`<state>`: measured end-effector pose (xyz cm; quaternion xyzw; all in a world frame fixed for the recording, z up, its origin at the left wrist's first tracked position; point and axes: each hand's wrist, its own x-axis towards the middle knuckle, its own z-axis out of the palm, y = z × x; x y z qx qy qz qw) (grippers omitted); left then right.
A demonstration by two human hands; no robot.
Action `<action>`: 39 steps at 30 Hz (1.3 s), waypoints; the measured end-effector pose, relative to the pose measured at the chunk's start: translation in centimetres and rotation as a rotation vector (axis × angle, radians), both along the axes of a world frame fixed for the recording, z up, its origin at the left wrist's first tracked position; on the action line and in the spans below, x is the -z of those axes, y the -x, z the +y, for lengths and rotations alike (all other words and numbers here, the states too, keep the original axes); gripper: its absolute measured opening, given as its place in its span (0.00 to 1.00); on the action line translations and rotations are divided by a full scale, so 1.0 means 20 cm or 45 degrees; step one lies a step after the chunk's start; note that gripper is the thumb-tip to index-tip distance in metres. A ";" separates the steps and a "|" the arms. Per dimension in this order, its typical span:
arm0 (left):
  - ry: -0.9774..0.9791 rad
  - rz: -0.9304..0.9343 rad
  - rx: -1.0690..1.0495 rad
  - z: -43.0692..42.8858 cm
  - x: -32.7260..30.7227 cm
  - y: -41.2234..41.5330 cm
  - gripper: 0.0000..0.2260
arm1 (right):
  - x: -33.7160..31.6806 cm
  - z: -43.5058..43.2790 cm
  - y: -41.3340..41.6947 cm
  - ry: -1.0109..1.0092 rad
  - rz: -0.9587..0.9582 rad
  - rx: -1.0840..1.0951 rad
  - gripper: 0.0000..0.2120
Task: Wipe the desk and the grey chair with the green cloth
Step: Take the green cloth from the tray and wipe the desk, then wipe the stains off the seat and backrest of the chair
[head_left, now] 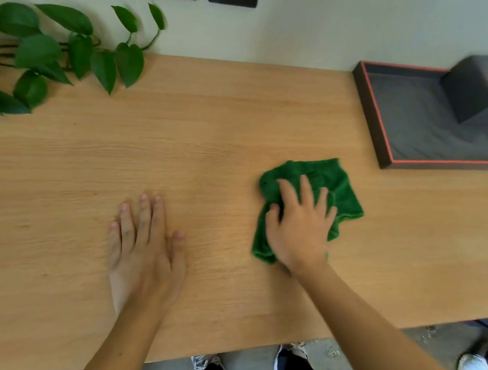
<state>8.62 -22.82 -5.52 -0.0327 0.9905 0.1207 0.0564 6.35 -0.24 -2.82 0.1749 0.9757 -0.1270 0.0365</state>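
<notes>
A crumpled green cloth [330,180] lies on the light wooden desk [194,122], right of centre. My right hand [302,226] presses down on the cloth with fingers spread over it, covering its lower left part. Flat on the bare desk to the left rests my left hand [142,249], palm down, fingers slightly apart, holding nothing. The grey chair is not in view.
A dark tray with a red rim [368,120] sits at the desk's right end, holding a dark tissue box [474,90]. Plant leaves [33,55] hang over the back left corner. The wall runs behind the desk. Below the front edge are my feet [206,362] and another person's shoe [472,363].
</notes>
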 end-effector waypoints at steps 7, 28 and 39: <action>-0.124 0.067 -0.010 -0.01 0.00 -0.02 0.31 | 0.04 -0.52 -0.28 0.078 0.022 -0.524 0.22; -1.286 -0.040 -0.046 0.12 -0.47 0.02 0.10 | -0.38 -0.34 -0.26 0.814 0.251 -0.433 0.19; -0.747 0.499 0.426 0.07 -0.95 -0.39 0.15 | -0.77 -0.04 -0.15 0.517 0.029 -1.084 0.24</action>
